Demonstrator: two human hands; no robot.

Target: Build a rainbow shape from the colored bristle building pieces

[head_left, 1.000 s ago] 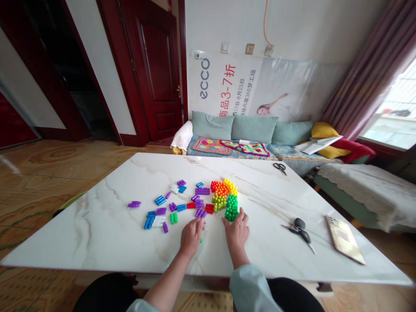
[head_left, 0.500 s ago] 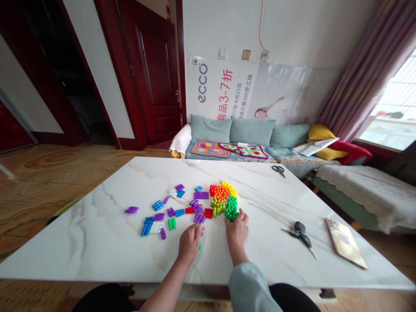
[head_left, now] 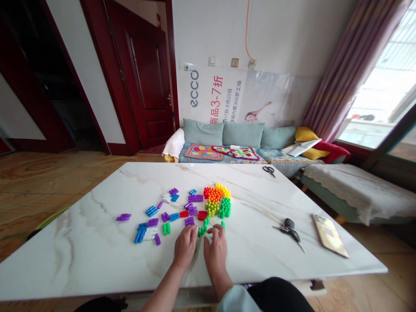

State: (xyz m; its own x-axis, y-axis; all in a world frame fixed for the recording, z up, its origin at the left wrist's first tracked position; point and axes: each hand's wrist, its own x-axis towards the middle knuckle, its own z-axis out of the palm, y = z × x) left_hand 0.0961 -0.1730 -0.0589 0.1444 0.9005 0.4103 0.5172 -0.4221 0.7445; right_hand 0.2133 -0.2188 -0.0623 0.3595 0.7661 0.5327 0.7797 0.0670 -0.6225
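Observation:
My left hand (head_left: 185, 245) is closed, its fingertips pinching the near end of a short row of green plastic pegs (head_left: 204, 227) just above the table. Close on the right, my right hand (head_left: 216, 248) curves toward that row, thumb and fingers apart, with nothing seen in its grasp. One loose green peg (head_left: 223, 224) stands just beyond its fingertips. Another green bit (head_left: 195, 249) shows partly behind my left hand. Farther off, upright pegs form tight clusters: red-orange (head_left: 212, 193), yellow (head_left: 223, 190), olive green (head_left: 212, 209) and green (head_left: 225, 208).
Purple (head_left: 195, 198), blue (head_left: 151, 211), red (head_left: 202, 215) and white (head_left: 150, 234) pegs lie scattered to the left on the marble-patterned table (head_left: 97, 251). Keys (head_left: 290, 232) and a phone (head_left: 329, 235) lie at the right. Black scissors (head_left: 269, 171) rest near the far edge.
My right hand has left the upright green cluster and come down and left, beside my left hand. A green peg row now shows between the hands. The view has shifted slightly.

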